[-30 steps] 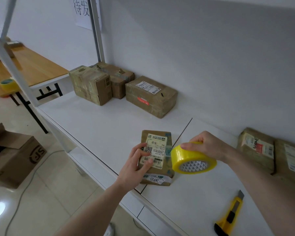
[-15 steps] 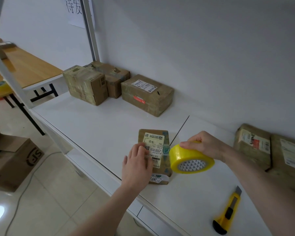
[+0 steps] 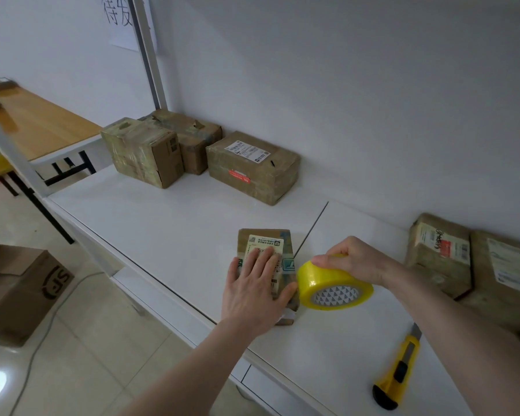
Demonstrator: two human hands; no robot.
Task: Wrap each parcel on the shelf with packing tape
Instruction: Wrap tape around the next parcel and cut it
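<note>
The parcel [image 3: 264, 244] is pressed flat on the shelf [image 3: 168, 223] under the open left hand [image 3: 254, 291]. The tape [image 3: 333, 283] is gripped by the right hand [image 3: 357, 259], just beside it. If the parcel is pressed too softly, it could be dragged and the tape laid crooked.

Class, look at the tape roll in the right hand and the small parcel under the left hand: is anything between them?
Nothing visible. The tape roll in the right hand sits right beside the parcel, next to the left hand's thumb.
</note>
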